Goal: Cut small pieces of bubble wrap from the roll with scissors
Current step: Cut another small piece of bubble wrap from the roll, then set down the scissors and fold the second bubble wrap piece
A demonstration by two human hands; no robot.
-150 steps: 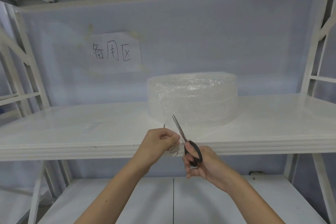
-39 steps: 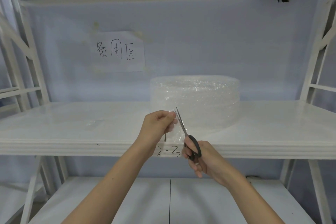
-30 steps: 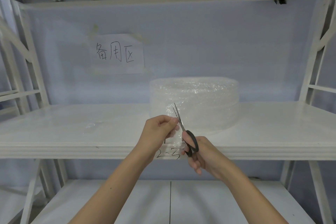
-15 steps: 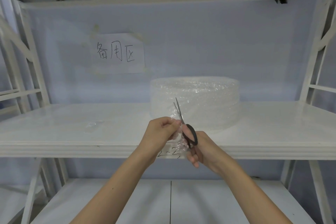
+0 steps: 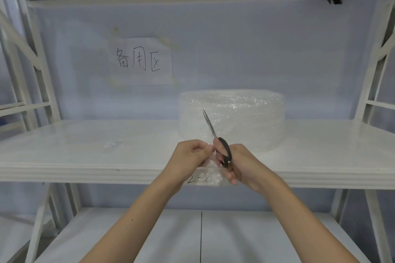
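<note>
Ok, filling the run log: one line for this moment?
left hand pinches wrap | right hand grips scissors, blades closed | roll on shelf

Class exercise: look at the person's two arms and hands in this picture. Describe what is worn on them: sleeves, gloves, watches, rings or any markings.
Both forearms are bare as far down as the picture shows them; no sleeve comes into view. The left hand and the right hand wear no gloves. No watch, bracelet or ring shows on either wrist or on the visible fingers. No writing or drawn markings appear on the arms.

Soft, even light (edges perhaps bowed)
</note>
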